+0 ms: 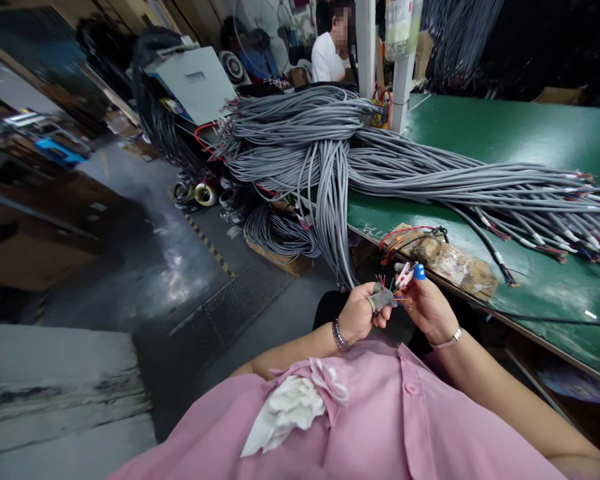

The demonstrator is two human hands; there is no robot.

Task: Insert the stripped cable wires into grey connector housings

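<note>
My left hand (359, 315) has its fingers closed round the end of a grey cable, with dark grey covering on its thumb or fingers. Thin coloured wires (403, 300) fan out from that grip in several directions. Close beside it on the right, my right hand (433, 310) pinches a small pink and white clip-like piece (404, 275), whose exact kind I cannot make out. A blue cover (419, 271) sits on one of its fingertips. Both hands are in front of my body, just off the bench edge.
A thick heap of grey cables (300, 133) lies across the green bench (510, 133), some hanging over its edge. A tape-wrapped wooden block (445, 263) sits at the near edge. Coiled cables (280, 230) lie below. Beyond the bench is a person in white (327, 59).
</note>
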